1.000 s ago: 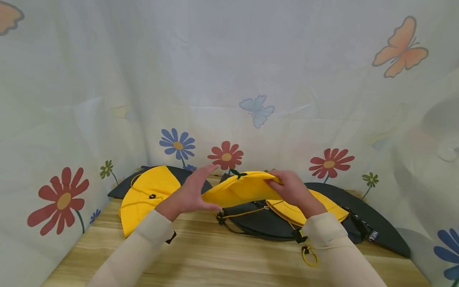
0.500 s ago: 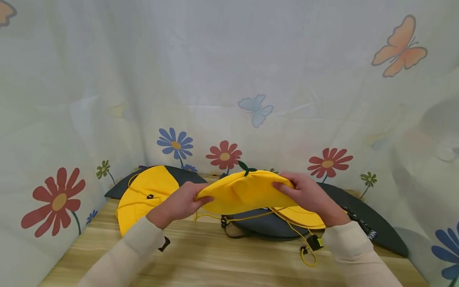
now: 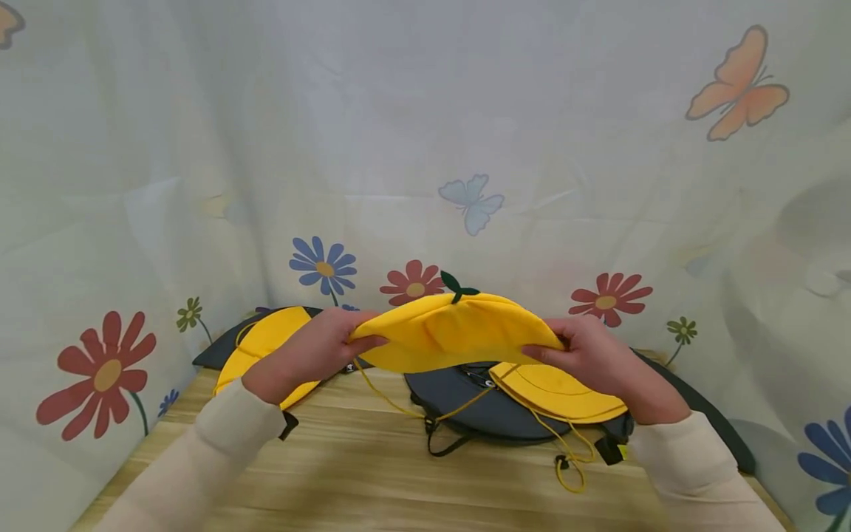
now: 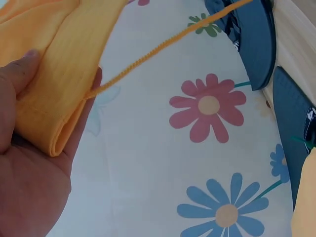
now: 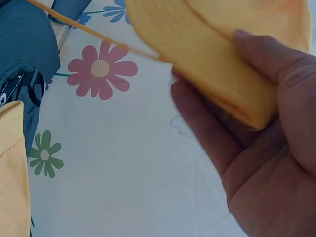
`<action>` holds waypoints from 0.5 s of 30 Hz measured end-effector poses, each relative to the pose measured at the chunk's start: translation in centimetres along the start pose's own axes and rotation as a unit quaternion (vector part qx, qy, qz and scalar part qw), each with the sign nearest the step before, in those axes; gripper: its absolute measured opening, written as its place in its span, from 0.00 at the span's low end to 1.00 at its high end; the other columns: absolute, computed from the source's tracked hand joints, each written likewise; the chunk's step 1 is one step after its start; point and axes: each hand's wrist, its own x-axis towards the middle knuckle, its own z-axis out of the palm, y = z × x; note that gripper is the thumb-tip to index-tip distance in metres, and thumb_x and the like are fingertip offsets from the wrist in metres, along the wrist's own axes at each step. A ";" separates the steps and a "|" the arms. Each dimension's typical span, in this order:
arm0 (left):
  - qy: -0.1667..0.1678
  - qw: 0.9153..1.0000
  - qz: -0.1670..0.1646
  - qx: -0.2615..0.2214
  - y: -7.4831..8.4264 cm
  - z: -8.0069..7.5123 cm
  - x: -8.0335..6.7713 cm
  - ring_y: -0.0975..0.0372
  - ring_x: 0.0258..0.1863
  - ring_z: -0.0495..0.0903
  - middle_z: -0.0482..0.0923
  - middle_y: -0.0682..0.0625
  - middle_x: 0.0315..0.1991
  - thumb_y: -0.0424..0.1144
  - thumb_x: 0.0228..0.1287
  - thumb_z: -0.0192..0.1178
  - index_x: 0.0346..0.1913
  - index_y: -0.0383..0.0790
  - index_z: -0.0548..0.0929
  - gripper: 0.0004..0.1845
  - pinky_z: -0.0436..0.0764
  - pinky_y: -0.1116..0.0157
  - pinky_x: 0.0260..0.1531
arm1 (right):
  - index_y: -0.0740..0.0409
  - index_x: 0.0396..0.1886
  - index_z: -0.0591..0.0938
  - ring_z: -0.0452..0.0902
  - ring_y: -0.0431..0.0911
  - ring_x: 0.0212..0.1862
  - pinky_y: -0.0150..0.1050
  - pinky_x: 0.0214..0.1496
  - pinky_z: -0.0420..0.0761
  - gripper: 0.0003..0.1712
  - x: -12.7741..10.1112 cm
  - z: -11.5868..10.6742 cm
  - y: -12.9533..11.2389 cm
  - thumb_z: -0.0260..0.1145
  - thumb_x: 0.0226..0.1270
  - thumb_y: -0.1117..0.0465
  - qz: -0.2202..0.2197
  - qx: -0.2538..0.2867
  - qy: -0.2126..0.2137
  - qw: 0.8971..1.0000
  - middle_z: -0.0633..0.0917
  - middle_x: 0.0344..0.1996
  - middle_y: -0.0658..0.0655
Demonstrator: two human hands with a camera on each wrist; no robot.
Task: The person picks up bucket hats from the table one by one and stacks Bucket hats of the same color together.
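The right end of the folded yellow hat (image 3: 459, 336) is covered by the right hand (image 3: 598, 358), and the left end by the left hand (image 3: 312, 353). In both wrist views the hat is cut off by the top edge. Part of the yellow hat on the left (image 3: 262, 343) is hidden behind the left hand. The dark hat (image 3: 465, 414) on the surface (image 3: 399, 480) is partly covered. Both sleeves are cut off by the bottom edge.

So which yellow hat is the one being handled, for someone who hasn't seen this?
Above the middle of the wooden table, both hands hold a folded yellow hat by its ends. Unlike the hats lying flat, it is lifted and has a small green leaf on top.
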 end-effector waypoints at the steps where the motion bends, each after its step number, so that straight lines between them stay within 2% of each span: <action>1: -0.003 1.000 0.001 -0.005 -0.1 -0.2 -0.1 0.67 0.36 0.83 0.87 0.57 0.39 0.42 0.70 0.65 0.51 0.48 0.84 0.10 0.85 0.66 0.43 | 0.52 0.48 0.87 0.77 0.40 0.29 0.32 0.35 0.81 0.12 -0.1 -0.1 -0.1 0.72 0.68 0.56 -0.009 -0.001 0.006 1.000 0.89 0.36 0.48; 3: -0.013 1.000 0.007 -0.016 -0.3 -0.7 -0.3 0.66 0.36 0.83 0.87 0.57 0.40 0.41 0.69 0.66 0.52 0.47 0.84 0.11 0.85 0.66 0.44 | 0.53 0.48 0.88 0.76 0.38 0.26 0.31 0.32 0.80 0.10 -0.2 -0.4 -0.1 0.71 0.68 0.60 -0.026 -0.002 0.018 1.000 0.90 0.36 0.49; 7: -0.041 0.999 0.011 -0.014 -0.5 -1.6 -0.3 0.65 0.37 0.83 0.87 0.56 0.41 0.38 0.67 0.67 0.55 0.45 0.84 0.14 0.86 0.65 0.46 | 0.52 0.46 0.89 0.74 0.37 0.25 0.30 0.30 0.78 0.09 -0.4 -0.7 -0.3 0.72 0.68 0.61 -0.044 -0.017 0.042 0.998 0.90 0.34 0.48; 9: -0.038 0.999 0.011 -0.005 -0.5 -2.2 -0.3 0.65 0.37 0.83 0.88 0.55 0.42 0.38 0.67 0.67 0.54 0.44 0.84 0.14 0.86 0.64 0.46 | 0.51 0.44 0.89 0.72 0.37 0.23 0.31 0.28 0.76 0.07 -0.3 -0.5 -0.5 0.72 0.67 0.61 -0.048 -0.026 0.066 0.996 0.89 0.31 0.47; 11: -0.012 1.000 0.018 0.006 -0.6 -3.0 -0.4 0.65 0.35 0.83 0.88 0.53 0.41 0.37 0.66 0.68 0.52 0.42 0.86 0.12 0.87 0.66 0.44 | 0.51 0.41 0.89 0.70 0.37 0.22 0.31 0.26 0.74 0.05 0.1 -0.2 -0.9 0.73 0.67 0.60 -0.050 -0.030 0.098 0.993 0.87 0.28 0.47; 13: 0.030 0.999 0.030 0.012 -0.8 -3.9 -0.7 0.64 0.33 0.82 0.88 0.52 0.39 0.36 0.66 0.69 0.49 0.41 0.86 0.10 0.86 0.68 0.39 | 0.51 0.40 0.89 0.68 0.38 0.21 0.32 0.25 0.72 0.04 0.5 0.3 -1.5 0.73 0.67 0.60 -0.050 -0.029 0.129 0.990 0.85 0.26 0.48; 15: 0.073 0.997 0.032 0.018 -1.0 -4.7 -1.0 0.63 0.31 0.81 0.88 0.50 0.37 0.35 0.66 0.68 0.46 0.40 0.87 0.08 0.84 0.70 0.35 | 0.53 0.41 0.89 0.71 0.40 0.22 0.31 0.26 0.74 0.05 1.1 0.7 -2.1 0.73 0.68 0.59 -0.046 -0.022 0.152 0.987 0.86 0.26 0.49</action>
